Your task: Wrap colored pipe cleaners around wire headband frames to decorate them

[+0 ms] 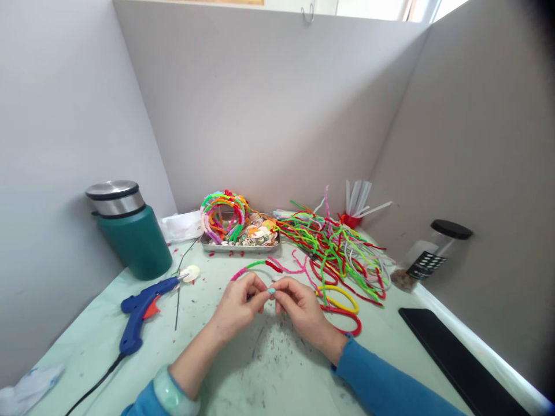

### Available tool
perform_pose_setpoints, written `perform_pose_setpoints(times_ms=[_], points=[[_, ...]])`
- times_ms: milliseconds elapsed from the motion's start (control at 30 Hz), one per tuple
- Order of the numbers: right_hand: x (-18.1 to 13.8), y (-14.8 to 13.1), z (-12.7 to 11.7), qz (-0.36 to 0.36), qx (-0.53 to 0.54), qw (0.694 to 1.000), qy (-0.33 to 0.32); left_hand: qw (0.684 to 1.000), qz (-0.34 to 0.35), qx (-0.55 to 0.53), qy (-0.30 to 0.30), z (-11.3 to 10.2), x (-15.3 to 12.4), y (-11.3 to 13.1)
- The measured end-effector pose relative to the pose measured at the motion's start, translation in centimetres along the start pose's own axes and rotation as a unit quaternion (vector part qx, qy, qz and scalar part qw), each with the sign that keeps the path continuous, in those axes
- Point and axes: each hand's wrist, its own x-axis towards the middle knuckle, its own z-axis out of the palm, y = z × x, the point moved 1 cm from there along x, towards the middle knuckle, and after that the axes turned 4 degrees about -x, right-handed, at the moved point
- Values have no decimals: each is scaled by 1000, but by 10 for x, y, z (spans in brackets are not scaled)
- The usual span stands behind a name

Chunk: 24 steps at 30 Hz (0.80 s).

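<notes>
My left hand (245, 303) and my right hand (299, 303) meet over the middle of the table, fingertips pinched together. Between them shows a small light-blue piece of pipe cleaner (271, 291). Just behind my fingers curves a band wrapped in pink, green and red pipe cleaner (255, 264). Its lower part is hidden by my hands, so I cannot tell whether the blue piece belongs to it. To the right of my right hand lie a yellow loop (347, 296) and a red loop (353, 329).
A blue glue gun (141, 312) lies left, its nozzle by a pale disc (191, 273). Behind stand a green flask (134, 237), a metal tray (243, 249) with wrapped rings and a pipe cleaner heap (333, 242). At right are a jar (427, 260) and black slab (451, 352).
</notes>
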Motion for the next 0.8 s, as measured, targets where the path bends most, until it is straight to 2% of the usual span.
perform_pose_setpoints(times_ms=[100,200,267,333,433,500,533,567,633,700,800], points=[[0,-2,-1,-13,-31,999,-12,1000,3,21,-4,-2,0,-2],[0,-1,-2,-40,-98,994,-15,993,31,113,0,-5,-2,-2],[1,2,-3,-58,-148,987,17,976,61,207,-15,-6,-4,0],[3,5,-5,-77,-197,975,75,953,92,284,-49,-6,-6,3],[6,10,-9,-103,-275,946,138,928,136,330,-107,-5,-7,7],[7,12,-11,-99,-325,930,142,923,141,349,-76,-9,-4,7],[8,12,-12,-91,-349,923,137,920,128,369,-31,-13,-2,5],[8,13,-12,-80,-372,916,127,911,100,399,39,-17,0,3],[8,12,-11,-59,-415,902,100,871,16,472,134,-26,2,-5],[7,11,-9,-48,-445,891,72,837,-67,520,157,-32,3,-12],[6,13,-7,-47,-466,882,50,834,-144,516,132,-35,3,-21]])
